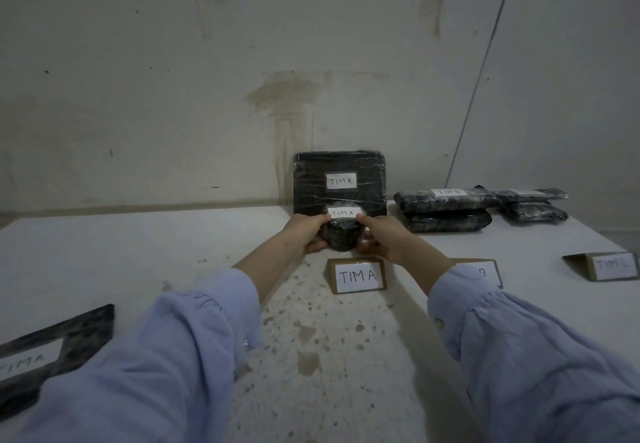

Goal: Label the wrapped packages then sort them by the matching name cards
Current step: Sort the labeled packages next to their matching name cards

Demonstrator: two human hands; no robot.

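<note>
A small round black wrapped package [343, 234] with a white "TIM A" label on top sits between my left hand [304, 234] and my right hand [381, 240], both gripping its sides. It is just behind the "TIM A" name card [356, 275]. A large flat black package [339, 179], also labelled "TIM A", leans upright against the wall right behind it. At the near left edge lies another flat black package [52, 349] with a "TIM A" label, partly hidden by my left sleeve.
To the right, black wrapped packages [446, 208] are stacked behind a second name card [485, 272], partly hidden by my right arm. Further right are smaller packages [533, 205] and a third name card [609, 266]. The white table [104, 252] abuts the wall.
</note>
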